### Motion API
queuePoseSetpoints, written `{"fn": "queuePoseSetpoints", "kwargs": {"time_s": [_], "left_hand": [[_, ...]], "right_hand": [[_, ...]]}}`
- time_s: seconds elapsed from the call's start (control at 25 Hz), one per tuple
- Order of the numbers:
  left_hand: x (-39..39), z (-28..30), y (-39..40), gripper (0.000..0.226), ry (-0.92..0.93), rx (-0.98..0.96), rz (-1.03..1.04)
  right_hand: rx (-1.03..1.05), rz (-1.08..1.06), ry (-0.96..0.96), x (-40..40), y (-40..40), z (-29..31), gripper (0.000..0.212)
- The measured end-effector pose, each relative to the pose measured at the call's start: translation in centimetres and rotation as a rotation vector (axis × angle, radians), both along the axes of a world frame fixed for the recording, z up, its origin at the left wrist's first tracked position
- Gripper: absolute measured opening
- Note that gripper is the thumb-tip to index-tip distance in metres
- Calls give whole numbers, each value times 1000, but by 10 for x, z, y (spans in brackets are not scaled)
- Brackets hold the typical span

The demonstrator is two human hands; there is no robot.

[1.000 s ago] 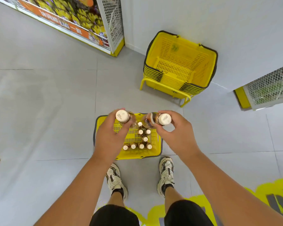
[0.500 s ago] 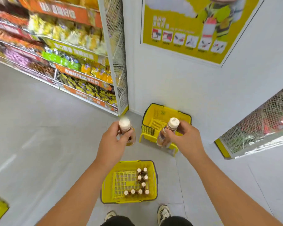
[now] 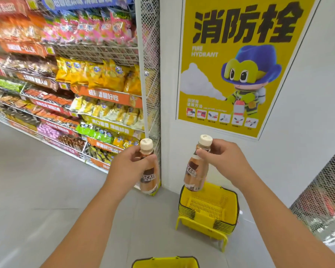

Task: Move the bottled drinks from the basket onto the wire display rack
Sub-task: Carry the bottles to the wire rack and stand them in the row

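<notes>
My left hand [image 3: 127, 167] grips a brown coffee bottle [image 3: 149, 176] with a cream cap, held upright at chest height. My right hand [image 3: 223, 159] pinches the neck of a second coffee bottle [image 3: 195, 171] of the same kind, which hangs just above the basket stack. Only the far rim of the yellow basket [image 3: 165, 261] on the floor shows at the bottom edge; its bottles are out of view. A wire display rack [image 3: 150, 60] full of snack bags stands to the left, its mesh end panel right behind the left bottle.
A stack of empty yellow baskets [image 3: 208, 209] sits on a stand against the white wall. A yellow fire hydrant poster [image 3: 240, 60] hangs above it. Another mesh rack [image 3: 325, 202] is at the right edge. Grey floor [image 3: 46, 190] stretches to the left.
Both hands have lifted the two bottles up out of the basket. My view has tilted up from the floor to the shelves and wall, so the basket has dropped to the bottom edge.
</notes>
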State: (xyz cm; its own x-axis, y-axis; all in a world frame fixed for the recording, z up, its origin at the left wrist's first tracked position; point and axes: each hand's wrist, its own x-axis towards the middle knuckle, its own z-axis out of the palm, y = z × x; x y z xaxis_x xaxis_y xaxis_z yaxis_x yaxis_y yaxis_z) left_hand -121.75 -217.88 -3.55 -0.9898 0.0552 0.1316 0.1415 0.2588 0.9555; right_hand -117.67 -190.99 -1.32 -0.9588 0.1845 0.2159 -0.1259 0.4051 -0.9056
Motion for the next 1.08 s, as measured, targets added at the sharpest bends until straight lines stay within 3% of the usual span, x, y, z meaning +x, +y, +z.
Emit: {"fn": "queuePoseSetpoints", "kwargs": {"time_s": [0.32,0.56,0.84,1.08], "left_hand": [[-28,69,-22,16,67,-25,73],[-21,83,-12,19,96,55,206],[28,89,-11,21,108,104,410],[98,92,-55,26,93,70,679]], "right_hand": [[50,107,29,-41,-15,53,12],[18,284,112,-61,-6,77,20],[1,522,147,-75,-16,83,26],[-26,796,154,-70,-81,84,22]]}}
